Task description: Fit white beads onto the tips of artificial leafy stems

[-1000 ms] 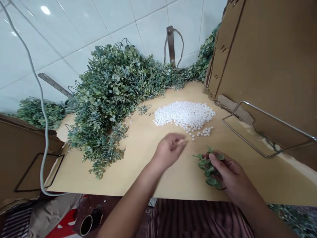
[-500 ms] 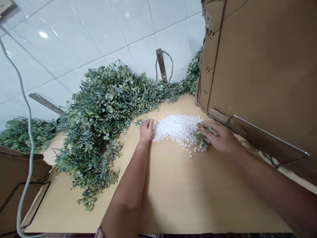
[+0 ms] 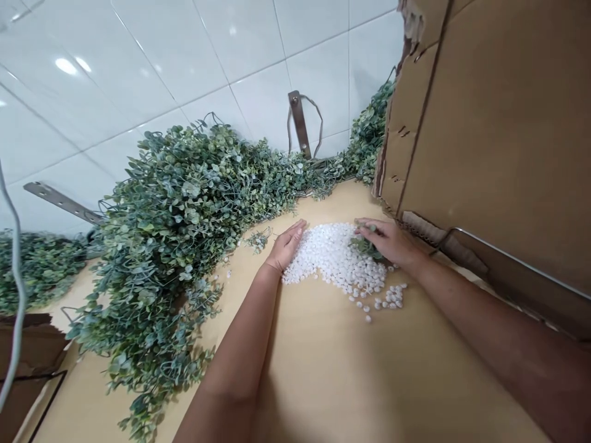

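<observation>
Cupping the heap of white pieces (image 3: pixel 330 255) from both sides is the step I judge to be in hand, with the pile lying between my hands on the pale board (image 3: pixel 318 363). My left hand (image 3: pixel 286 245) is open, fingers together and nearly straight, its inner side against the left edge of the heap; I see nothing gripped in it. My right hand (image 3: pixel 386 241) is partly closed at the right edge, fingers bent around a green sprig (image 3: pixel 367 247) whose leaves hang over the white pieces; I cannot tell exactly which fingertips pinch it. A few loose pieces (image 3: pixel 392 297) lie apart from the heap, near me and to the right. Left of my left hand is a small cut sprig (image 3: pixel 257 241), and beyond it the big mass of foliage (image 3: pixel 184 203) spreads along the left and far side, up to the tiled wall (image 3: pixel 258 92). Cardboard (image 3: pixel 498 123) stands close on the right. As I judge it, any inward push from here calls for both hands low against the board, even pressure from each side, and a light hold on the sprig, so its leaves don't drag pieces out or scatter them.
</observation>
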Available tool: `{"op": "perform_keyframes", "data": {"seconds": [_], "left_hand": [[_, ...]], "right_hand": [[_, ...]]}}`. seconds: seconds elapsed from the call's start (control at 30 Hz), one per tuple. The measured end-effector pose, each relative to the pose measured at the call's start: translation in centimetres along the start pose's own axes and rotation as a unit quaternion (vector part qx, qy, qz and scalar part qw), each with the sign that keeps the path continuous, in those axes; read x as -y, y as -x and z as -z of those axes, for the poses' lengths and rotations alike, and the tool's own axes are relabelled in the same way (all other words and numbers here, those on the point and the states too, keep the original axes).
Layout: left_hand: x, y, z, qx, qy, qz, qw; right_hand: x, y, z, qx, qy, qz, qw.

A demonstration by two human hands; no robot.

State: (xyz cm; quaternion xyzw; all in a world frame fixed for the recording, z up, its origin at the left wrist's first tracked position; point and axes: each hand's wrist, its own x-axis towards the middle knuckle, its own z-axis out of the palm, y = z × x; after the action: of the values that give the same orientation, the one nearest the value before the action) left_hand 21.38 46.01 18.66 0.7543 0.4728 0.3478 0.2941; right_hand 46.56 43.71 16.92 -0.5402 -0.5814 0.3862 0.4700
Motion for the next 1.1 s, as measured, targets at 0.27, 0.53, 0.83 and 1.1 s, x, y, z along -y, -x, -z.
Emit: {"op": "perform_keyframes", "data": {"seconds": [0.27,0.53,0.83,1.1], "left_hand": [[-1.3,0.2,-1.5,0.064,0.001,-0.026,0.998],[-2.5,3.3,-1.6,0.081,0.012,-0.049,0.995],[-4.0,7.2,-1.0,0.082,0.113,0.011,0.99],[-5.0,8.2,0.1,0.092,0.087,-0.003,0.992]], "right_hand": [[1.3,0.1,-3.6,0.104,0.013,0.022,0.994],[2.4,2.6,-4.3,0.139,0.002,0.063,0.988],[3.6,5.8,-4.5,0.184,-0.031,0.05,0.981],[4.1,7.0,-3.4,0.145,-0.165,-0.024,0.975]]}}
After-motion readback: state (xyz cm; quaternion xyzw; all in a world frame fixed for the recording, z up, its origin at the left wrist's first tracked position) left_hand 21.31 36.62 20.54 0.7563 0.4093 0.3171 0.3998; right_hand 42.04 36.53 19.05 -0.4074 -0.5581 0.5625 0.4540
